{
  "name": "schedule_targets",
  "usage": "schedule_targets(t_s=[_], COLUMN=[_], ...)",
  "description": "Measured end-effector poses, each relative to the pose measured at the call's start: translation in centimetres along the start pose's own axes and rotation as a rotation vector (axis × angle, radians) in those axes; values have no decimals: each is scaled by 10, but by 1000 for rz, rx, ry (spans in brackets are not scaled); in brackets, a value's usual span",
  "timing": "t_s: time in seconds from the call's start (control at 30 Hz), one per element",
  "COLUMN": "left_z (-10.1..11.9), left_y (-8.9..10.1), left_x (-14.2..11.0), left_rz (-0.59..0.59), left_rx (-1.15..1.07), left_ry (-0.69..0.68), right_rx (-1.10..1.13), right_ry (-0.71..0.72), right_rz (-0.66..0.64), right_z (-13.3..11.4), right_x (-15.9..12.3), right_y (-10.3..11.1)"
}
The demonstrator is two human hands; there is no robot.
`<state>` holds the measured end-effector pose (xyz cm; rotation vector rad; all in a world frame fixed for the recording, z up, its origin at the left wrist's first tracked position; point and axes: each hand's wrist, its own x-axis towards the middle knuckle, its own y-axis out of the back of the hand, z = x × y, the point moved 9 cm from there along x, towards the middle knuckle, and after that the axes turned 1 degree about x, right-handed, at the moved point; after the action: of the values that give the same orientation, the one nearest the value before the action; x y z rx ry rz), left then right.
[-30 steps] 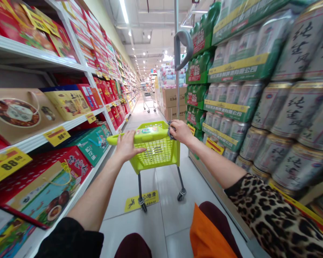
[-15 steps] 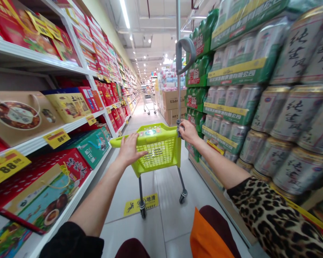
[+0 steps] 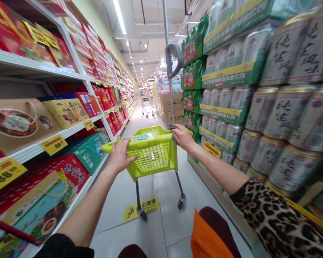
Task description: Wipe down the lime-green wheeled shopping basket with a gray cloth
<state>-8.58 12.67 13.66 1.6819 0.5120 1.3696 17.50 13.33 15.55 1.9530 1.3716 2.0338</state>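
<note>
**What was closest, and how were the hands placed?**
The left hand (image 3: pixel 121 156) was held open, its fingers spread, with the palm pressed on the rim of a yellow-green shopping cart (image 3: pixel 153 159). The right hand (image 3: pixel 183 138) was curled closed over the rim's right corner, where a small grey item (image 3: pixel 173 135) was pinched against it.

**What had just changed?**
The cart had been swung slightly left, and the view of the aisle had been shifted with it. Both hands were found on the rim.

**Where was the cart?**
It was standing on the floor tiles (image 3: pixel 161 229), midway between the shelves, just beyond a yellow slip-warning sticker (image 3: pixel 141 210). A thin metal pole (image 3: pixel 168 39) with a curved grey grip (image 3: pixel 174 59) was seen rising behind it, though any attachment could not be told.

**And further off?**
Along the left, red gift boxes (image 3: pixel 70 168) were ranked on white shelves (image 3: pixel 34 150), marked with yellow price tags (image 3: pixel 4 175). Along the right, stacked drink cans (image 3: pixel 293 139) were banked up in green-labelled trays. Beyond these, cardboard cartons (image 3: pixel 170 107) were piled, and a second shopping cart (image 3: pixel 147 106) was left far down the aisle.
</note>
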Motion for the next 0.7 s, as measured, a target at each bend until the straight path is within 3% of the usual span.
schedule_targets(t_s=[0.07,0.13,0.27,0.4,0.47,0.6,0.7], left_z=[-2,-4,-6,-7,-6,-3,-1], left_y=[1,2,5,6,6,3,1], left_x=[-1,-2,-4,-6,-6,-4,-3], left_rz=[21,31,32,18,13,-9,-22], left_rx=[-4,-8,-9,3,8,10,17], left_ry=[1,3,10,14,16,8,5], right_rx=[26,57,97,86,21,-116,-131], right_ry=[-106,-175,-133,13,13,-63,-17], right_rz=[47,105,189,26,-60,-134,-185], right_z=[26,37,16,-32,-49,-56,-53], right_x=[-5,-10,-12,2,9,12,6], right_y=[5,4,0,-12,-19,-23,-23])
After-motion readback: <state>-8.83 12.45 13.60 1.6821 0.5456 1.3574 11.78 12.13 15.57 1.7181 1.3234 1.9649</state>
